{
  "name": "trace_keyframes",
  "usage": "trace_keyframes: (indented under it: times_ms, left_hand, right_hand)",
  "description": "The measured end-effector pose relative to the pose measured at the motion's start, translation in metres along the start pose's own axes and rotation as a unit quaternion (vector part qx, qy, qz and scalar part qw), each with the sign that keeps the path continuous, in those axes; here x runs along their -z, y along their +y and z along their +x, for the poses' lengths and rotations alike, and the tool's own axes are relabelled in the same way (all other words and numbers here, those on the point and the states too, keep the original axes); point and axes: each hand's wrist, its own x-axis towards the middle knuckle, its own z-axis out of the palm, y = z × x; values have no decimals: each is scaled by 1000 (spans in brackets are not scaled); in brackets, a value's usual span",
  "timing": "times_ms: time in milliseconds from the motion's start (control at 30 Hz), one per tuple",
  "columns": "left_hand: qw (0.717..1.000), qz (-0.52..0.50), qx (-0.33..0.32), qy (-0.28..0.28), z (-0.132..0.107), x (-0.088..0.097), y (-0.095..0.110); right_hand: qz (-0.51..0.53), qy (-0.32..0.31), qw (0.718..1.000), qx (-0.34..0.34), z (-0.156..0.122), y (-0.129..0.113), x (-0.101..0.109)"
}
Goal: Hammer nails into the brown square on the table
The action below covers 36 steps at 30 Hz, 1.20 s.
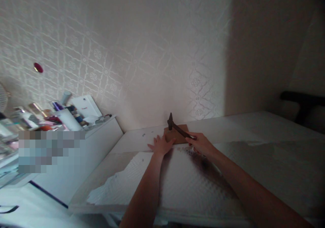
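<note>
My right hand (199,142) is wrapped round the handle of a hammer (180,130). The hammer's dark head is raised just above a flat brown board (181,138) near the wall; I cannot tell whether the two touch. My left hand (161,145) lies with its fingers spread at the board's left edge, the thumb side resting on it. White textured paper (185,177) is spread beneath my forearms on the white table (228,129). A few small dark bits (144,135) lie on the table left of the board.
To the left stands a white cabinet (93,150) topped with bottles, tubes and a white box (86,106). A patterned wall (152,68) rises behind the table. At the far right is a dark chair-like shape (302,101). A red oval object (38,67) is on the wall.
</note>
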Motion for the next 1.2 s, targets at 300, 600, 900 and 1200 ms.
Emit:
trace_keyframes:
  times_ms: [300, 600, 900, 1200]
  left_hand:
    - [1000, -1, 0, 6, 3, -2, 0]
    - [1000, -4, 2, -1, -1, 2, 2]
    - [1000, -2, 4, 0, 2, -1, 0]
    - [1000, -9, 2, -6, 0, 1, 1]
  right_hand:
    - [30, -8, 999, -23, -2, -1, -1]
    - [36, 12, 999, -9, 2, 3, -2]
    - [43, 12, 999, -15, 2, 4, -3]
    - [41, 5, 999, -17, 1, 2, -3]
